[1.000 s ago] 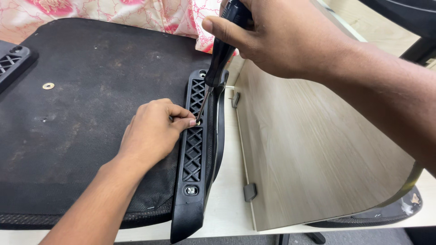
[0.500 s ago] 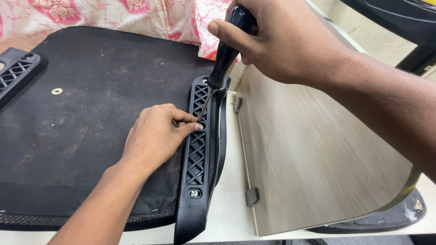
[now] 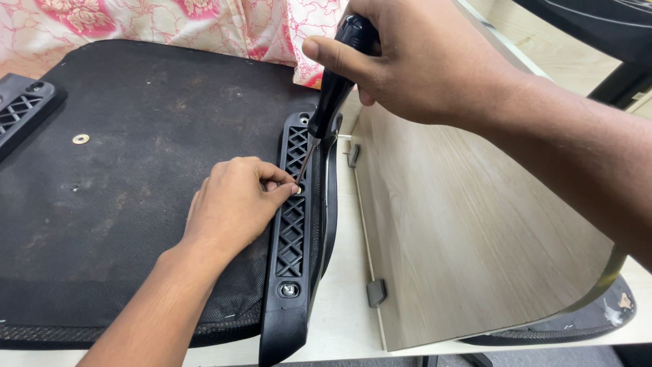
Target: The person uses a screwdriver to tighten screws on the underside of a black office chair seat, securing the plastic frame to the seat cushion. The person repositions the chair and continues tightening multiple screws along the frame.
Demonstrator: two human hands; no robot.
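A black plastic armrest bracket (image 3: pixel 293 238) with a lattice pattern lies along the right edge of an upturned black chair seat (image 3: pixel 136 177). My right hand (image 3: pixel 421 61) grips the black handle of a screwdriver (image 3: pixel 333 95), whose thin shaft slants down into the bracket's middle hole. My left hand (image 3: pixel 234 204) rests on the seat, with its fingertips pinched at the screw where the screwdriver tip meets the bracket. A fitted screw (image 3: pixel 288 290) shows near the bracket's near end.
A second lattice bracket (image 3: pixel 20 112) lies at the seat's far left, and a metal insert (image 3: pixel 81 138) sits in the seat. A wood-grain panel (image 3: pixel 475 238) lies to the right. Pink floral cloth (image 3: pixel 170 27) is behind. Another chair part (image 3: pixel 584 326) pokes out beneath the panel.
The view has shifted slightly. Both hands stay at the bracket's middle screw, with the screwdriver still set in it.
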